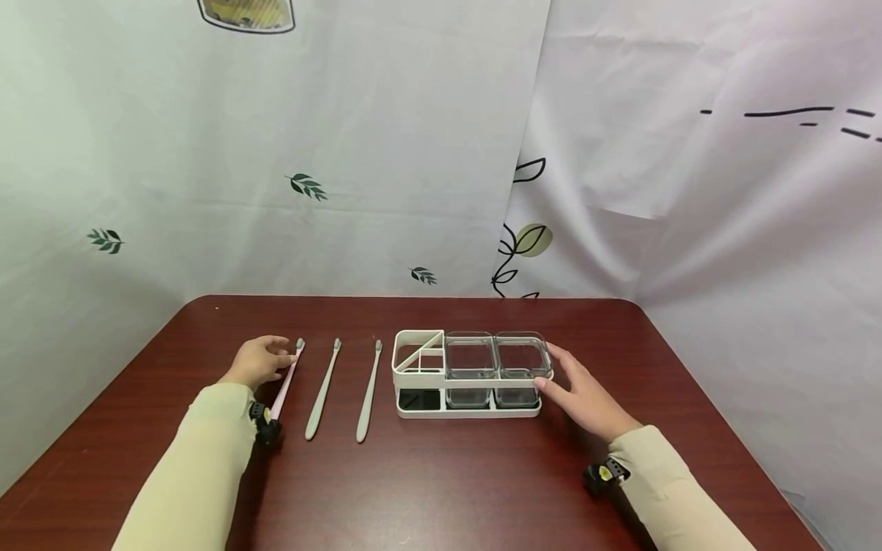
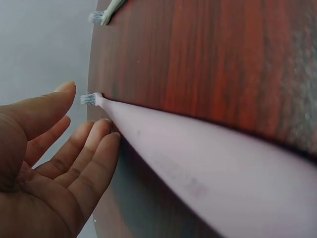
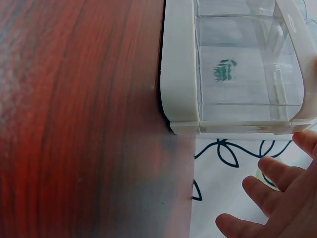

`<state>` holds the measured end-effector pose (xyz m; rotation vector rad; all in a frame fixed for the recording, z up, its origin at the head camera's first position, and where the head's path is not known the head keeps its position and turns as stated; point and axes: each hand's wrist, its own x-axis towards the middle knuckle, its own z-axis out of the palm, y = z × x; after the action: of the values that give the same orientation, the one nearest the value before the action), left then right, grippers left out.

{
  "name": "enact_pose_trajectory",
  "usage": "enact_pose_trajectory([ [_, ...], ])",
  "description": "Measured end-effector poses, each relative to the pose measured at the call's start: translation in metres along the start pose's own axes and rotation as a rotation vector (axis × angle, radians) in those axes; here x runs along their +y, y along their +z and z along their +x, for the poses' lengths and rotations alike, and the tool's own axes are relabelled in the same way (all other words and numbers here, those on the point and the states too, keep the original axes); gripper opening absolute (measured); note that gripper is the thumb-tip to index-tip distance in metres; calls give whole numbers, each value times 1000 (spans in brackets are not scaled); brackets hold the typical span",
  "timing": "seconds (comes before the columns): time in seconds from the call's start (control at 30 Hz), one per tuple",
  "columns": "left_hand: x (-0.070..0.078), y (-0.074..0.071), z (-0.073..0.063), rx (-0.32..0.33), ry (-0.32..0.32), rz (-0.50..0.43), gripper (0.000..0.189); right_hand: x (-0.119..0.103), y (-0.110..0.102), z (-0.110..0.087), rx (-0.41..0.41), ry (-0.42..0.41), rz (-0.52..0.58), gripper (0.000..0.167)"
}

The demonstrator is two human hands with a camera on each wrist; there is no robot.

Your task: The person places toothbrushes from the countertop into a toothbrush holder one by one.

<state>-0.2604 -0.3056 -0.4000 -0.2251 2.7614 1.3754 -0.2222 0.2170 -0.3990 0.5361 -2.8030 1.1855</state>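
Beside the upper part of a pink toothbrush (image 2: 163, 134), my left hand (image 1: 258, 361) is spread loosely, thumb apart from the fingers. In the left wrist view its fingertips lie close along the brush's neck, and nothing is gripped. Two pale grey-green toothbrushes, one nearer (image 1: 321, 398) and one farther right (image 1: 368, 398), lie in a row with it. My right hand (image 1: 586, 394) holds the right end of a white toothbrush holder (image 1: 470, 414), thumb at the front of the upper rim, index finger at the side. Its other fingers stretch out free in the right wrist view.
Two clear cups, a left one (image 1: 471, 360) and a right one (image 1: 521, 360), sit in the holder. Left of them is a divided compartment (image 1: 419, 373). A dark red wood-grain table (image 1: 441, 490) lies under everything, with a printed white cloth (image 1: 386, 138) hanging behind.
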Motion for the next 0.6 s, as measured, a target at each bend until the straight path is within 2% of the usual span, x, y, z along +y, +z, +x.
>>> enact_pose_trajectory([
  [0.23, 1, 4, 1, -7, 8, 1, 50, -1, -1, 1, -3, 10, 16, 70],
  [0.6, 0, 5, 6, 7, -43, 8, 44, 0, 1, 1, -7, 14, 18, 70],
])
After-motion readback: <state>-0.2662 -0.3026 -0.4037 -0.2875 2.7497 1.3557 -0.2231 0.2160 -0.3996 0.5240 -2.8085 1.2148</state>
